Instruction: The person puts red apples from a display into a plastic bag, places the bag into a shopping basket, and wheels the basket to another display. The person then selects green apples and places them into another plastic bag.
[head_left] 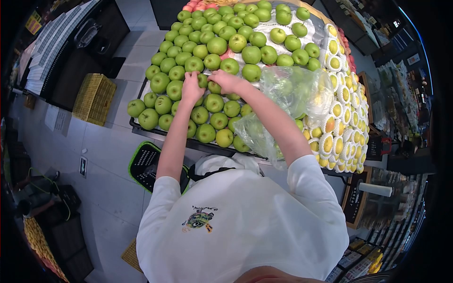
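Observation:
Both my hands reach into the middle of a sloped display of green apples point(217, 46). My left hand point(191, 88) is closed with its fingertips against a green apple point(202, 81); the palm side is hidden. Just right of it, my right hand point(228, 81) curls over another green apple point(214, 88), partly covered by the fingers. More green apples lie in rows around both hands. A clear plastic bag point(288, 89) spreads over the fruit beyond my right forearm, and more clear plastic point(257, 137) hangs beneath that arm.
Yellow fruit in white foam nets point(336, 109) is stacked at the right. A black basket with a green rim point(144, 162) is by my left side. A yellow woven basket point(94, 99) stands on the floor at left. The black display edge point(198, 145) runs before me.

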Available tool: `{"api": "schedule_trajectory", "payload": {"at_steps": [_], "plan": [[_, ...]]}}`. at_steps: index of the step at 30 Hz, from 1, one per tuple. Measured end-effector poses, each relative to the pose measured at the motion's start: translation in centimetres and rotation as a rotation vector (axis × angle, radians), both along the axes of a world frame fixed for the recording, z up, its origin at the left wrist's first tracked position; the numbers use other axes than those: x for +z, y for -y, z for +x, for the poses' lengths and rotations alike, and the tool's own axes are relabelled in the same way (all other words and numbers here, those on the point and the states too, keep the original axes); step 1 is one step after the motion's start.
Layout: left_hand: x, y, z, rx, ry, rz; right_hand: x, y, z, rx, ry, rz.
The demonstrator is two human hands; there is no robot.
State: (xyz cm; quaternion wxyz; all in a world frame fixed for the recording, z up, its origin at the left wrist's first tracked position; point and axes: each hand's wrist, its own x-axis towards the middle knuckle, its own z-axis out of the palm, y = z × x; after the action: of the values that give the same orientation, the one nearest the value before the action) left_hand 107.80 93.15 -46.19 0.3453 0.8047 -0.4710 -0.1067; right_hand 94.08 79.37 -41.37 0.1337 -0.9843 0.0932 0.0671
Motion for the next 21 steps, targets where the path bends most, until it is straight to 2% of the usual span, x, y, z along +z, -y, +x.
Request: {"api": "schedule_trajectory", "payload": {"at_steps": [4, 6, 10, 15, 18, 21], "plan": [[-0.2, 0.1, -0.4, 0.016, -0.009, -0.02, 0.9, 0.3, -0.5, 0.038, -0.023, 0.024], [-0.3, 0.1, -0.8, 0.026, 0.029, -0.044, 0.4, 0.6, -1.2, 0.147, 0.159, 0.042], [-0.4, 0.0, -1.1, 0.035, 0.028, -0.054, 0.9, 0.5, -1.4, 0.139, 0.156, 0.051], [0.5, -0.3, -1.2, 0.017, -0.03, 0.0, 1.5, 0.3, -1.3, -0.062, 0.023, 0.144], [-0.4, -0.2, -1.0, 0.028, -0.015, -0.056, 1.4, -0.4, -1.1, -0.054, -0.004, 0.039], [0.0, -0.5, -1.1, -0.013, 0.017, -0.007, 0.3, -0.2, -1.2, -0.018, 0.032, -0.027]]}}
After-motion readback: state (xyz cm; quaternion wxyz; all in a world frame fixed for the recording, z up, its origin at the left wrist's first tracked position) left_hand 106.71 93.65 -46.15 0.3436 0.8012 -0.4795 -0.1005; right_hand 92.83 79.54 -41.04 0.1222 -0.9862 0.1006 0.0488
